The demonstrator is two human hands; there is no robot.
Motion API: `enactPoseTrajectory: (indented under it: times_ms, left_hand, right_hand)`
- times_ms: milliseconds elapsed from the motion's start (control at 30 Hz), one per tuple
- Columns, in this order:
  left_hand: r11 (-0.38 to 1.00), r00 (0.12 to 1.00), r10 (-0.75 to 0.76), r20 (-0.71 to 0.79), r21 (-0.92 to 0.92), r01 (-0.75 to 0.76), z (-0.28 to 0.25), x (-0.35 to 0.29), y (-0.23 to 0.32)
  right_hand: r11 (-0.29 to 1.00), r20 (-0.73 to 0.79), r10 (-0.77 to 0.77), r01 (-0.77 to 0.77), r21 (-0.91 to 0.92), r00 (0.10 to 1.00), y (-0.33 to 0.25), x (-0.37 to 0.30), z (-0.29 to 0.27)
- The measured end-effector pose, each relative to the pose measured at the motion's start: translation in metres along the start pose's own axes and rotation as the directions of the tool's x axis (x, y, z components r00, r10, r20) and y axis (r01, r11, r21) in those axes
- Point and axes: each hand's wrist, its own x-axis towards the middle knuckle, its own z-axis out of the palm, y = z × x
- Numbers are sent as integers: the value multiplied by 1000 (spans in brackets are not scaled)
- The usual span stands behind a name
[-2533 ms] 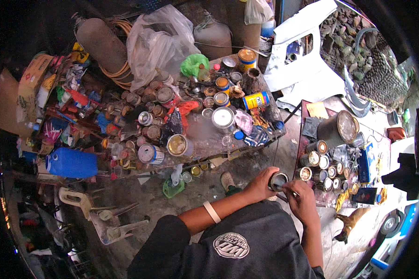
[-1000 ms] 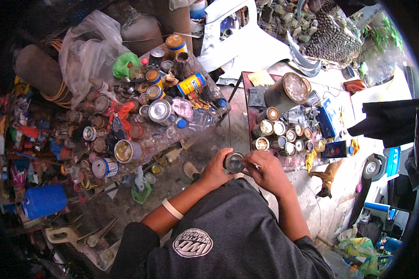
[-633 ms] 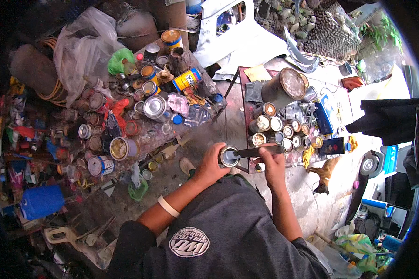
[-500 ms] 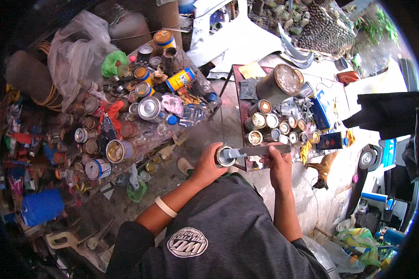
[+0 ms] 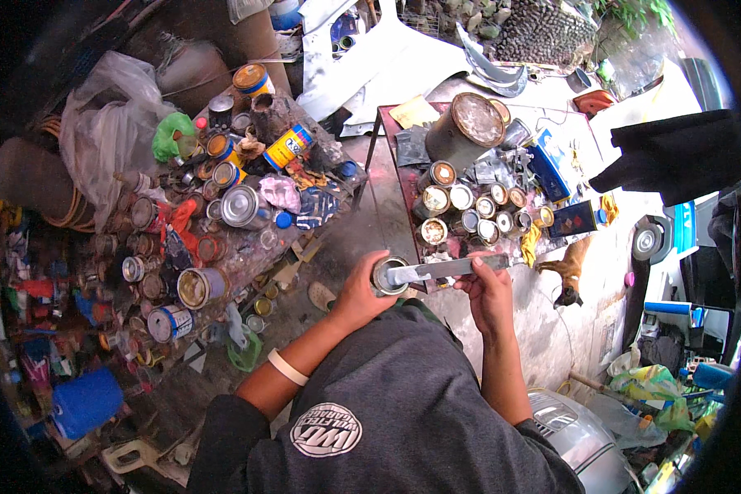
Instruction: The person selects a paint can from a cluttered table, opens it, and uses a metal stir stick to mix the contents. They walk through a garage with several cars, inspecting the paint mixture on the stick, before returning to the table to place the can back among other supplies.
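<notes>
My left hand (image 5: 365,293) is closed round a small open tin can (image 5: 381,277), held in front of my waist. In my right hand (image 5: 487,291) is a flat metal spatula (image 5: 446,268), gripped near its far right end between thumb and fingers. Its blade lies nearly level, and the left end, coated with pale grey-white paste (image 5: 403,274), reaches over the can's mouth. What is deeper inside the can is hard to make out.
On the left, a cluttered bench (image 5: 247,247) holds many cans, rags and a yellow-blue can (image 5: 288,146). A low table (image 5: 405,185) ahead right carries a large grey bucket (image 5: 469,128) and several small tins. A brown dog (image 5: 570,272) is on the floor to the right.
The spatula's coated end now shows more of its paste and sits flatter across the can's mouth. The can has shifted slightly left. My view has turned, moving the surroundings in the picture.
</notes>
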Motion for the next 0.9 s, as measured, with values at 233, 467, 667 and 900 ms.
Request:
enactPoseTrajectory:
  times_ms: [233,467,667,900]
  left_hand:
    - [1000,1000,4,-28,13,-4,-1,-2,-4]
    - [997,997,76,-11,32,-75,-2,-5,-5]
    - [998,997,69,-28,16,-68,-5,-12,-5]
    - [999,998,41,-47,5,-41,-8,-15,-7]
  right_hand:
    - [978,13,-115,116,-173,993,-7,-5,14]
    - [419,518,-204,552,-721,831,-16,-21,71]
    - [75,696,-30,696,-714,717,-32,-20,83]
    - [174,785,-78,784,-596,614,-21,-13,89]
